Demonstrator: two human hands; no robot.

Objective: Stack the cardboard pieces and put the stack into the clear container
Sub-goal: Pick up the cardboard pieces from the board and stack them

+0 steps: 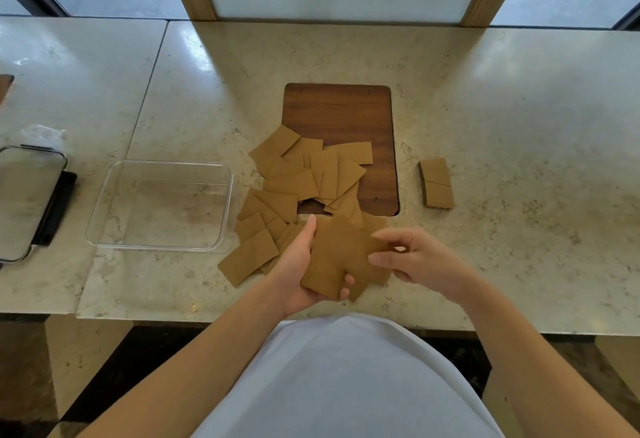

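Several brown cardboard pieces (298, 181) lie scattered in a loose heap across the stone counter and the near-left part of a wooden inset board (346, 111). My left hand (298, 264) grips a small bundle of cardboard pieces (337, 254) from the left and underneath, its fingertips showing at the bundle's near edge. My right hand (412, 261) pinches the bundle's right edge between thumb and fingers. The clear container (104, 212) sits empty on the counter left of the heap. A separate small stack of cardboard (437, 183) lies to the right of the board.
A lidded container (24, 202) with black clips rests at the far left, a crumpled clear wrapper (41, 132) behind it. The counter's front edge (242, 319) runs just below my hands. Windows and wooden posts stand behind the counter.
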